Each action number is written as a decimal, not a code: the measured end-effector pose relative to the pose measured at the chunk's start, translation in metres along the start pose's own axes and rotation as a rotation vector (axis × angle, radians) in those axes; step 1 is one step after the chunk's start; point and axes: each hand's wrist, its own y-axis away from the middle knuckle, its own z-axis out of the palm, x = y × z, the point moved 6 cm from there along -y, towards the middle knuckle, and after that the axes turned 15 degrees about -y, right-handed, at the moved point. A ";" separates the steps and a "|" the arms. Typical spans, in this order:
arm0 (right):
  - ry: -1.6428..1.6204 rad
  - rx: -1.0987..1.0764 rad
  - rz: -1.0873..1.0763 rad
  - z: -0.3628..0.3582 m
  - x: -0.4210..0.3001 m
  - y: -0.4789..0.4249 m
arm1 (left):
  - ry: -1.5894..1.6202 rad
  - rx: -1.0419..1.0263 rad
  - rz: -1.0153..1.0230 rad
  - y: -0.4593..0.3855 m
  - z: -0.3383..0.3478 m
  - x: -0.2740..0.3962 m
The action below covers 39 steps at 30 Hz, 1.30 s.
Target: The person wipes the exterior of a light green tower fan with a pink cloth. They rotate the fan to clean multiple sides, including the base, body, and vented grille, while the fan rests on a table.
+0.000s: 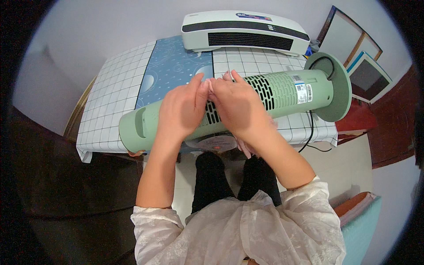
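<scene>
A light-green tower heater or fan [285,89] lies on its side across the table, its round base [343,87] to the right. Black slots of its grille show around my hands. My left hand [184,104] is over the middle of the body, thumb and fingers pinching an edge of a pink cloth [244,149]. Right beside it, my right hand [237,102] grips the same cloth. Part of the cloth hangs below my right wrist, over the near side of the body. My fingertips are partly hidden behind the hands.
A white heater with a black grille [246,31] stands at the back of the table, which has a checked tablecloth [112,89] and a blue patterned strip [169,69]. A black power cord [312,132] hangs off the right front. Frames [351,39] lean against the wall.
</scene>
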 end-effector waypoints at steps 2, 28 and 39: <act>-0.128 -0.029 -0.033 -0.006 0.004 0.000 | 0.067 0.062 -0.030 0.002 0.000 -0.009; -0.026 -0.254 -0.412 -0.008 -0.005 0.068 | -0.027 -0.006 0.068 0.005 0.018 -0.018; 0.177 0.188 -0.188 -0.035 0.016 0.047 | -0.013 -0.060 0.036 0.005 0.014 -0.014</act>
